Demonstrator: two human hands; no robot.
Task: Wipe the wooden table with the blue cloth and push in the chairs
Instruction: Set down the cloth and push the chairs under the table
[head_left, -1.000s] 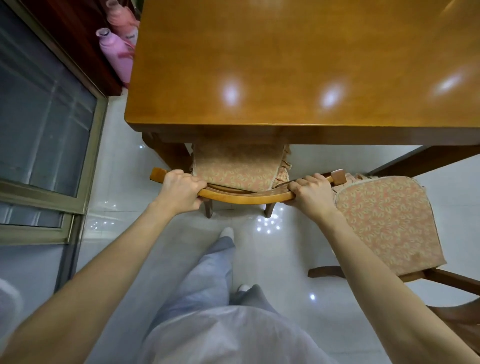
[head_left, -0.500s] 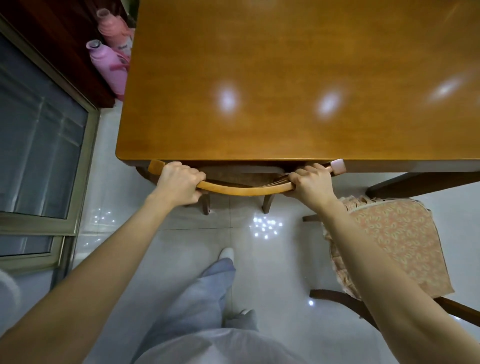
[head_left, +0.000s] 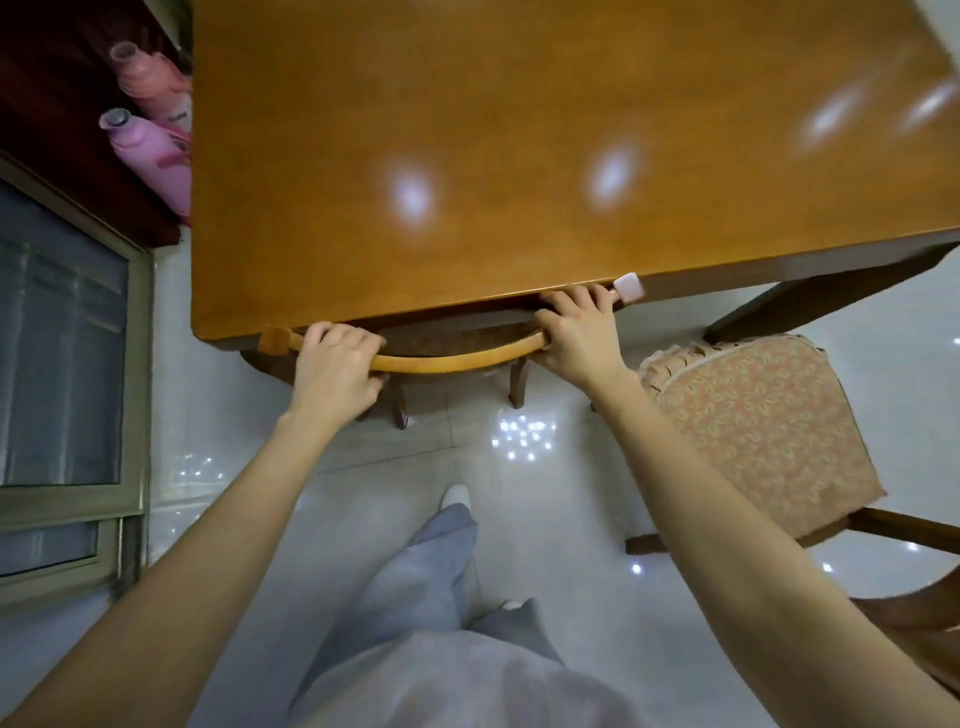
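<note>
Chair (head_left: 457, 361), curved-backed, sits apparently fully under glossy wooden table (head_left: 519, 156).

This looks like the eating room of a home. A big shiny wooden table (head_left: 519, 130) fills the top of the view. One wooden chair (head_left: 457, 361) is tucked under its edge. A second chair (head_left: 909, 525) with a soft flowery cushion (head_left: 769, 431) stands just beside it on the right. The floor (head_left: 545, 493) is shiny white tile. On the left is a glass pane (head_left: 57, 364) in a metal frame. Two pink bottles (head_left: 156, 156) stand next to a dark cabinet (head_left: 52, 78).
</note>
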